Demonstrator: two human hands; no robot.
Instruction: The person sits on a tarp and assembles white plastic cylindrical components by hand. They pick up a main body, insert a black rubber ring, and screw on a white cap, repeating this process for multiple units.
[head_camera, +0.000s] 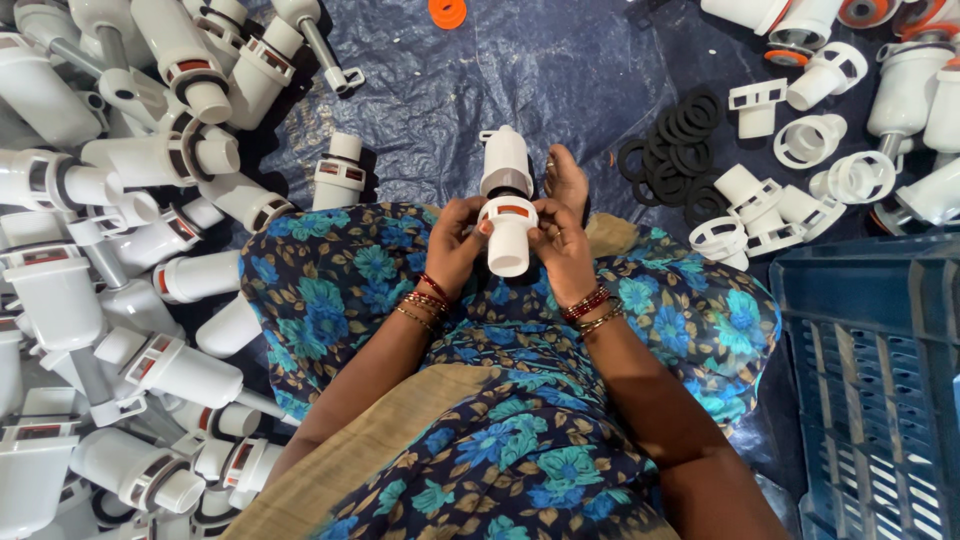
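A white plastic valve body, tube-shaped with an orange ring round its middle, is held upright over my lap. My left hand grips its left side at the ring. Around its right side my right hand is closed, fingers against the collar. Both wrists wear red and gold bangles. One bare foot rests on the blue tarp just behind the part.
A large pile of white valve assemblies fills the left side. Black rubber rings and white plastic caps lie at the right. A blue plastic crate stands at the lower right. An orange ring lies at the top.
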